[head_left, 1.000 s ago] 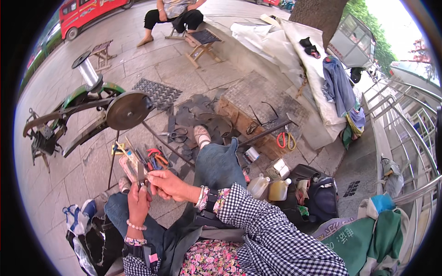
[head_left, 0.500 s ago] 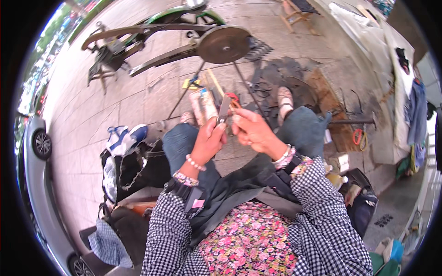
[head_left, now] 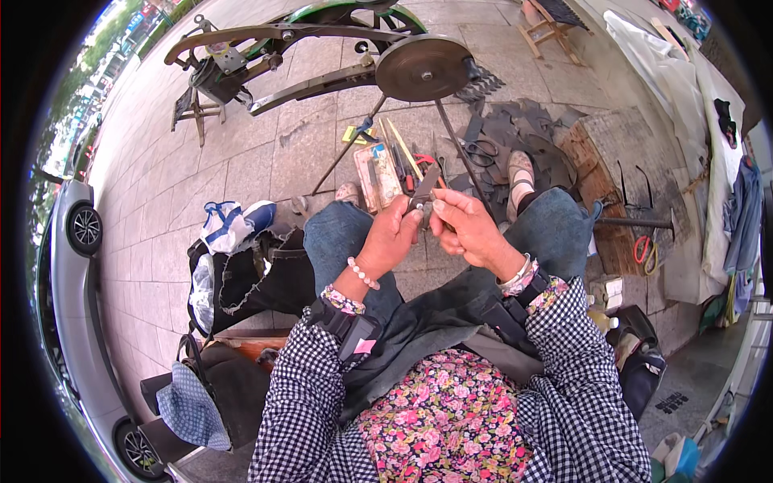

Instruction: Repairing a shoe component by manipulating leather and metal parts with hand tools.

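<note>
Both hands are meeting above the person's knees, and a small dark tool [head_left: 424, 191] is sitting right between them. The left hand [head_left: 392, 235] is curling closed around its lower end, fingers wrapped tight, while the right hand [head_left: 464, 228] is pinching it from the other side with thumb and fingertips pressed together; what the tool is exactly is too small to tell. Just beyond the hands, a flat tray [head_left: 378, 175] of hand tools is lying on the paving, with red-handled pliers [head_left: 424, 162] beside it. Farther out, a stand with a round metal wheel [head_left: 424, 68] is standing on the pavement. To the person's left, a dark bag [head_left: 256, 275] is resting by the knee, and a blue-and-white shoe [head_left: 233, 224] is lying near it.
</note>
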{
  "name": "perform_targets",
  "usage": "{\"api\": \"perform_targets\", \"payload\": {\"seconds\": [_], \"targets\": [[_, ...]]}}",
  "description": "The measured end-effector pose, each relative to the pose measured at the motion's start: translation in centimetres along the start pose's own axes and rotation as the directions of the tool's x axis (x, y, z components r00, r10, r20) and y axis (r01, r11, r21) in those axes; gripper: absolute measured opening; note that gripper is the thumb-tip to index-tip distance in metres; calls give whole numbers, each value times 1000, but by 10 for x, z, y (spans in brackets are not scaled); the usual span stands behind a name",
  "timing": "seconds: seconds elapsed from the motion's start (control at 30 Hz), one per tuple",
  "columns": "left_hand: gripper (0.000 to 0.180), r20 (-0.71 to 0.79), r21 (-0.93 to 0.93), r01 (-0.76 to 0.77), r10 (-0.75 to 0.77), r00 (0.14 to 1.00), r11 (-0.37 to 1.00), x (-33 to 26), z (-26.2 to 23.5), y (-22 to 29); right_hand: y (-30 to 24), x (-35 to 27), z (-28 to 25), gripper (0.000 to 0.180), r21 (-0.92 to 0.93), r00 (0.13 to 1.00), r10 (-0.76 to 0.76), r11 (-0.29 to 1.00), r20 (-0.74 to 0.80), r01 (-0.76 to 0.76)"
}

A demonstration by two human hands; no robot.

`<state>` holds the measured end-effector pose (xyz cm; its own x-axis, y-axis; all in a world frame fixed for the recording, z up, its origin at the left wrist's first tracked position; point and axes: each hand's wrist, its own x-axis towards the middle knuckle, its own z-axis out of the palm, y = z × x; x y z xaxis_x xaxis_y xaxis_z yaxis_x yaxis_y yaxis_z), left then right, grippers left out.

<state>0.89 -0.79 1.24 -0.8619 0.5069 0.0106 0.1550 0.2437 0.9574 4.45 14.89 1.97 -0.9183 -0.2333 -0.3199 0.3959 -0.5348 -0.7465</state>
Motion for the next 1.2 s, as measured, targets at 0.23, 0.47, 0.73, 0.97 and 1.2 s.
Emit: {"api": "perform_targets", "payload": {"seconds": [0.23, 0.47, 0.73, 0.97, 1.2], "targets": [[13, 106, -16, 126, -123, 987, 992, 0, -2, 8, 5, 2, -6, 25, -77, 996, 22, 997, -83, -28], [13, 156, 17, 67, -69, 985, 998, 0, -2, 8, -1, 5, -3, 11, -165, 993, 17, 986, -119, -36], [10, -15, -23, 112, -112, 994, 993, 1, -2, 6, 8, 5, 1, 22, -67, 996, -15, 998, -90, 9], [12, 115, 9, 99, -99, 988, 995, 1, 2, 1, 8, 4, -7, 32, -126, 993, -16, 992, -113, 2], [11, 198, 49, 225, -230, 953, 973, -3, -7, 4, 9, 12, -3, 17, -250, 990, -50, 968, -130, 16]]}}
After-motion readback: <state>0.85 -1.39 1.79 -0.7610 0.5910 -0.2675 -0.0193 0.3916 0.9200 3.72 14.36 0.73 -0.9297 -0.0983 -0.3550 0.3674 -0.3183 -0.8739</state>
